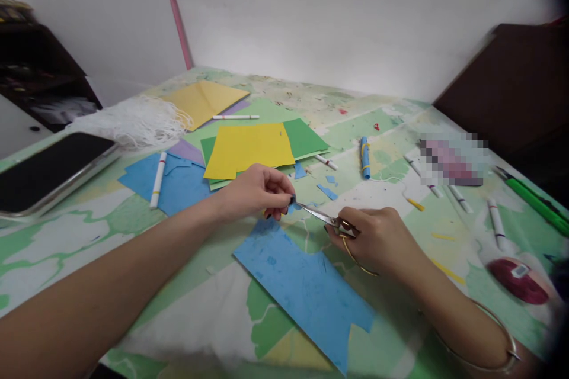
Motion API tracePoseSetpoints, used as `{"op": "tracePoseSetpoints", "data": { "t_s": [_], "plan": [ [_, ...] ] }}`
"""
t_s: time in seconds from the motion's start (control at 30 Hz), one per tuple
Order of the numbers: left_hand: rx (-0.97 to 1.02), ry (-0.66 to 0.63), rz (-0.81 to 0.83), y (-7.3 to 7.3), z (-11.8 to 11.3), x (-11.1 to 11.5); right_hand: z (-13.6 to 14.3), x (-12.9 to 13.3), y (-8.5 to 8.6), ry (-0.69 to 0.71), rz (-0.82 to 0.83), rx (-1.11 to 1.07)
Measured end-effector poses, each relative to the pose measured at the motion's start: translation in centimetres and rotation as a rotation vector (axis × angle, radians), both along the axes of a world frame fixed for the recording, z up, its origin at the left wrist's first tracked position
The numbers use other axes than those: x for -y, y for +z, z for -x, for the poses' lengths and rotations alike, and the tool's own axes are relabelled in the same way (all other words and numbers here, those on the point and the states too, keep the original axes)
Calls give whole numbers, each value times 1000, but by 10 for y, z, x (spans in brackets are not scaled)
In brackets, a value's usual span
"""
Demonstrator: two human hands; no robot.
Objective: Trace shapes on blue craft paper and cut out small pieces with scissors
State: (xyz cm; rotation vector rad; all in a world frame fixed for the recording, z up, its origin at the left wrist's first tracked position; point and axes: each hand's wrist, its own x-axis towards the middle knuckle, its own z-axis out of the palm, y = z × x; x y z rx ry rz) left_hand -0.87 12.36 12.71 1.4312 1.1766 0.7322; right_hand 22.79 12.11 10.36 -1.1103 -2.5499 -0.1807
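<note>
My right hand is closed round the handles of a pair of scissors, whose blades point left. At their tips, my left hand pinches a small blue scrap, mostly covered by the fingertips. The blades reach right up to this scrap; whether they have it between them I cannot tell. Below both hands lies a blue sheet with notches cut out of its edges. Small blue offcuts are scattered just beyond the hands.
Behind my left hand lie yellow and green sheets, with more blue sheets beside them. White string and a phone are at left. On the right are a rolled blue piece, markers and a green cutter.
</note>
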Motion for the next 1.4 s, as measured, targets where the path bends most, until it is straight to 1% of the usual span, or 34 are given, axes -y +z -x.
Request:
{"op": "tracePoseSetpoints", "data": {
  "t_s": [0.2, 0.37, 0.5, 0.7, 0.97, 1.2, 1.4],
  "plan": [
    [3, -17, -12, -2, 1, -1, 0, 0, 0, -6, 21, -1],
    [2, -18, -13, 0, 1, -1, 1, 0, 4, -15, 121, -15],
    [8, -26, -24, 0, 2, -1, 2, 0, 5, -19, 166, -19],
    [9, -37, -44, -3, 3, -1, 2, 0, 4, -22, 210, -36],
    [19, -55, -51, -5, 3, -3, 2, -1, 4, -13, 217, -51],
    [-8, -63, -68, -4, 3, -2, 3, 0, 7, -47, 329, -33],
    [-5, -64, -67, -4, 4, -3, 3, 0, 8, -52, 338, -30]
  ]
}}
